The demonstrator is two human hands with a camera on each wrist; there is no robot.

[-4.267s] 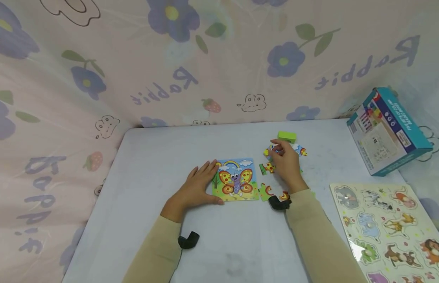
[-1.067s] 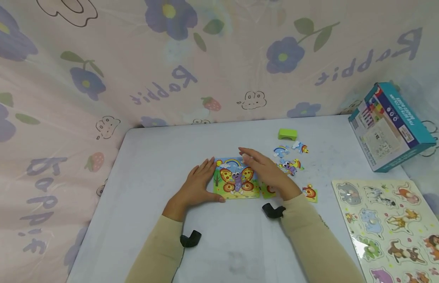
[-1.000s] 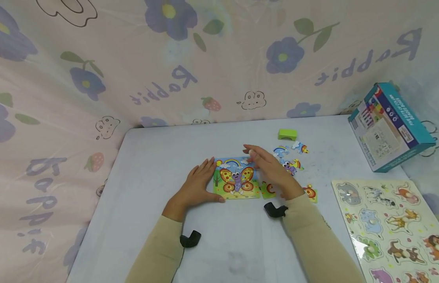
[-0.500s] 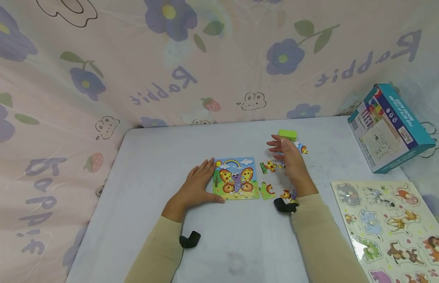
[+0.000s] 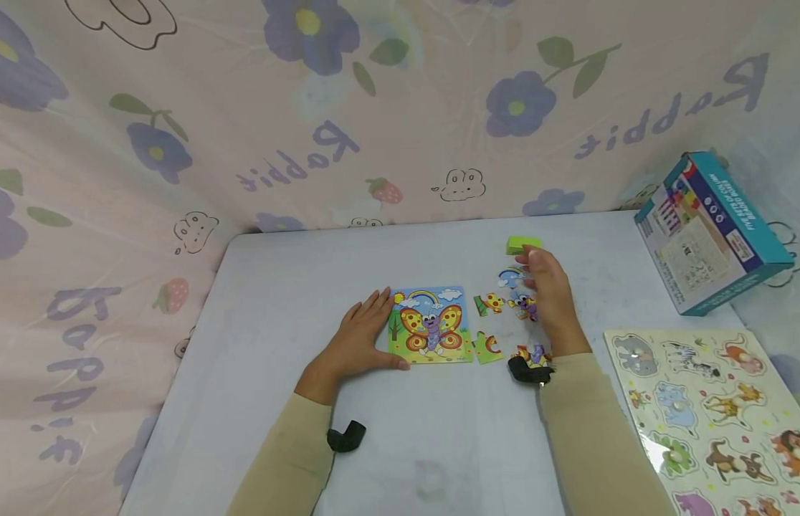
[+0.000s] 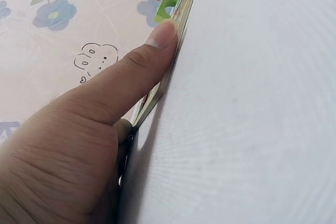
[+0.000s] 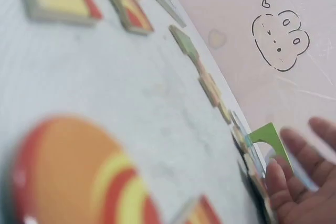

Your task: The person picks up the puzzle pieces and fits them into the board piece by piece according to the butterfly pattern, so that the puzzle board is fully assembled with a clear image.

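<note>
A square butterfly picture board point(image 5: 432, 326) lies flat on the table. My left hand point(image 5: 355, 344) rests against its left side, fingers spread straight; in the left wrist view the thumb point(image 6: 142, 59) lies along the board's edge. My right hand point(image 5: 548, 294) hovers over loose puzzle pieces, fingers loosely extended, apparently gripping nothing. Left of it are a rainbow piece point(image 5: 510, 277), a tree-and-wing piece point(image 5: 489, 304) and a purple butterfly-face piece point(image 5: 524, 306). Nearer me lie a green corner piece point(image 5: 487, 349) and a piece partly behind the wrist strap point(image 5: 529, 370). Other pieces are hidden beneath the hand.
A green arched block point(image 5: 519, 244) stands just beyond the right fingertips. At the right, a teal toy box point(image 5: 712, 236) stands tilted, with a large animal puzzle board point(image 5: 710, 423) nearer me. Printed curtain cloth point(image 5: 400, 107) hangs behind the table.
My right hand has moved from the board's upper right corner to the right, over the loose pieces. The left hand and the board stay put.
</note>
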